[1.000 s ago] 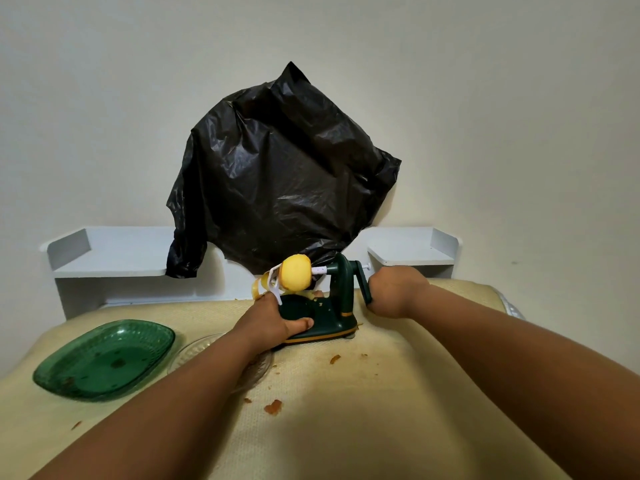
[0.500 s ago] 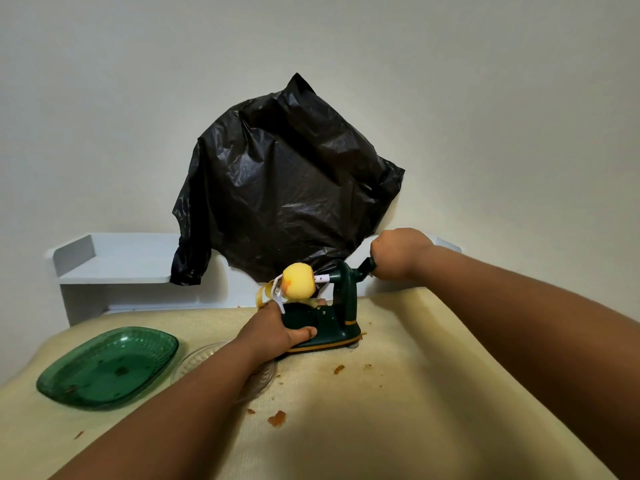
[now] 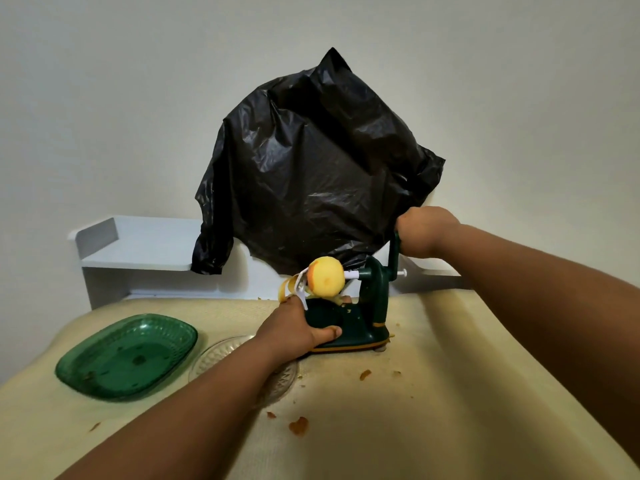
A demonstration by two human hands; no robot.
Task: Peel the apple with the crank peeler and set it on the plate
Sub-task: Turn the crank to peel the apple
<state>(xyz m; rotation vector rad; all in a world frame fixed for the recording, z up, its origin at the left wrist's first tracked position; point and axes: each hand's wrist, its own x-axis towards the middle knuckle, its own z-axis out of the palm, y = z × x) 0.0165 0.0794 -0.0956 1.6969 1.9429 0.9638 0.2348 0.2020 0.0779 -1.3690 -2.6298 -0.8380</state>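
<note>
the apple [image 3: 327, 281] sits on the spike of the dark green crank peeler [image 3: 360, 313], up off the desk [image 3: 398, 427]. most of the apple looks pale yellow, with a bit of orange skin on its left end. a curl of peel [image 3: 286, 289] hangs just left of it, by the white blade arm.

the left hand [image 3: 294, 329] holds the base of the peeler, its grip wrapped on it with the thumb on the near side. the right hand [image 3: 424, 232] has its grip closed round the crank handle [image 3: 394, 252], which points up.

a green plate [image 3: 126, 358] lies on the left of the desk, near a clear glass plate [image 3: 221, 353] partly under the left arm. small peel bits [image 3: 298, 426] lie on the desk. a black bag [image 3: 311, 168] hangs on the far wall above a white shelf [image 3: 138, 244].
</note>
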